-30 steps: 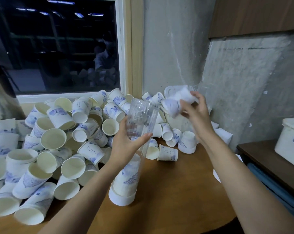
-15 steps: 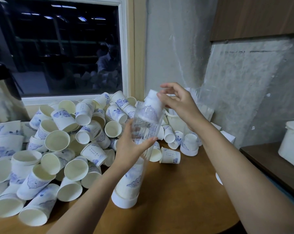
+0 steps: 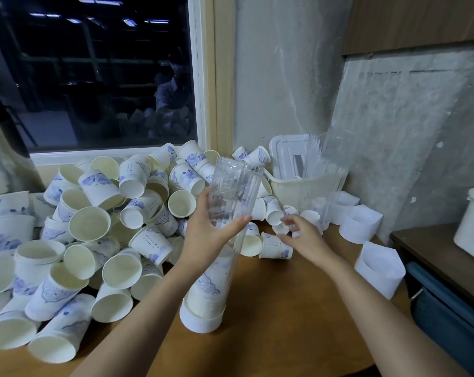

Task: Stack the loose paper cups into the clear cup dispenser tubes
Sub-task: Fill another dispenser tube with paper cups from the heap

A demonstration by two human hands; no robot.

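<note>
Half a second before, the right hand (image 3: 303, 238) was up at the top of the clear tube (image 3: 231, 202) with a cup; now it had dropped to the middle right of the frame, empty, fingers spread apart over a small cup (image 3: 275, 246) lying on the wooden table (image 3: 298, 308). Near the middle, the left hand (image 3: 211, 229) was wrapped tight around the tilted tube, which held stacked cups (image 3: 208, 287) low inside. Loose paper cups (image 3: 94, 227) filled the left side.

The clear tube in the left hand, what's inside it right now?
The clear tube holds nested paper cups in its lower part; the upper part looks empty. The left hand covers the middle, so the stack's top and the count cannot be seen.
</note>
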